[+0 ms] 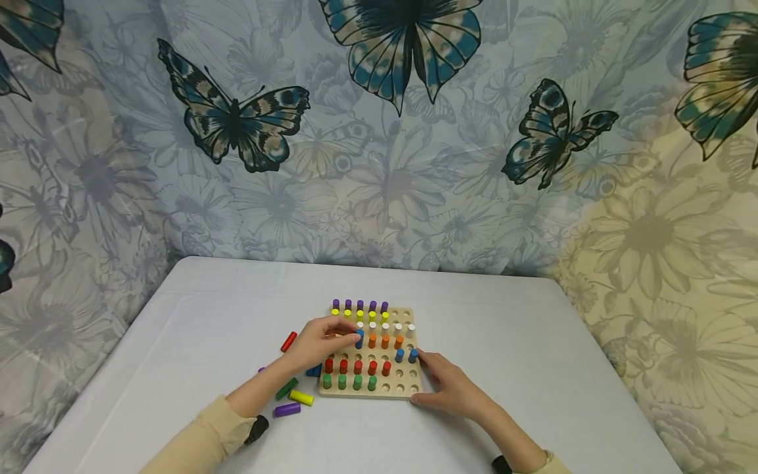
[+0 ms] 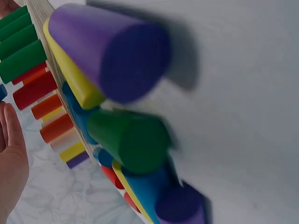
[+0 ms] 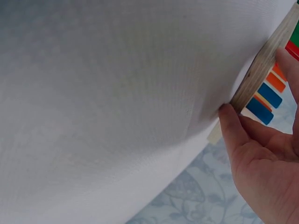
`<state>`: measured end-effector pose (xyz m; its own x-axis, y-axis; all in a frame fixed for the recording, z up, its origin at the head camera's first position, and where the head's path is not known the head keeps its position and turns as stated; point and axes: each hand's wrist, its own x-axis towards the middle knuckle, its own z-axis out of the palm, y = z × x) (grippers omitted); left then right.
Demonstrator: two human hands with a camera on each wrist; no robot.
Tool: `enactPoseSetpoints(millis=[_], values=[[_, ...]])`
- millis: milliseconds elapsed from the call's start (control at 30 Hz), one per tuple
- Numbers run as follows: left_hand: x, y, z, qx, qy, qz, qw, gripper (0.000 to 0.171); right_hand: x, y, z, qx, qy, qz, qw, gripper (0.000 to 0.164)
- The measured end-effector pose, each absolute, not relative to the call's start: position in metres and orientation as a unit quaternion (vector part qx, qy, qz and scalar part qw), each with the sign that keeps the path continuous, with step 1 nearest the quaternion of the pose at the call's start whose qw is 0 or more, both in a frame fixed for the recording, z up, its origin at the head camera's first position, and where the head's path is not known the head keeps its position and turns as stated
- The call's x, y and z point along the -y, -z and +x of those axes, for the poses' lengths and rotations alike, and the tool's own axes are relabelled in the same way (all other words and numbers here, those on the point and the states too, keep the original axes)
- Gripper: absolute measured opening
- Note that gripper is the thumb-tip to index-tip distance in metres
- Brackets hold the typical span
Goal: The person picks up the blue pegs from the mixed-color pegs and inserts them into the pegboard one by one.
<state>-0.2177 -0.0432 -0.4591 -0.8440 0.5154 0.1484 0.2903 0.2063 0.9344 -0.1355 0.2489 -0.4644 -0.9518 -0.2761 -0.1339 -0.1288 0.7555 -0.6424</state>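
Note:
My left hand pinches a blue peg between thumb and fingers, over the wooden pegboard. In the left wrist view, part of that hand shows at the left edge beside a bit of blue peg. My right hand grips the board's right edge near the front corner, as the right wrist view shows with thumb and fingers on the wood. Rows of purple, yellow, white, orange, blue, red and green pegs stand in the board; two blue pegs are at its right side.
Left of the board lie loose pegs: red, green, yellow and purple. Blue pegs lie against the board's left edge. A white cloth covers the table; a butterfly-patterned wall hanging stands behind.

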Motion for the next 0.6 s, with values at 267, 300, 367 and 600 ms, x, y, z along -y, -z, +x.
enactPoseSetpoints(millis=[267,300,367,600], values=[[0.028,0.462,-0.22,-0.757,-0.581,0.278,0.114,0.023,-0.249,0.462,-0.134,-0.93,0.331,-0.114,0.112,0.088],[0.027,0.462,-0.22,-0.756,-0.579,0.283,0.115,0.022,-0.249,0.462,-0.134,-0.93,0.331,-0.114,0.113,0.088],[0.024,0.462,-0.221,-0.755,-0.575,0.295,0.112,0.021,-0.249,0.463,-0.134,-0.93,0.332,-0.115,0.113,0.088],[0.014,0.463,-0.222,-0.761,-0.563,0.296,0.126,0.019,-0.25,0.464,-0.135,-0.929,0.33,-0.122,0.111,0.087]])
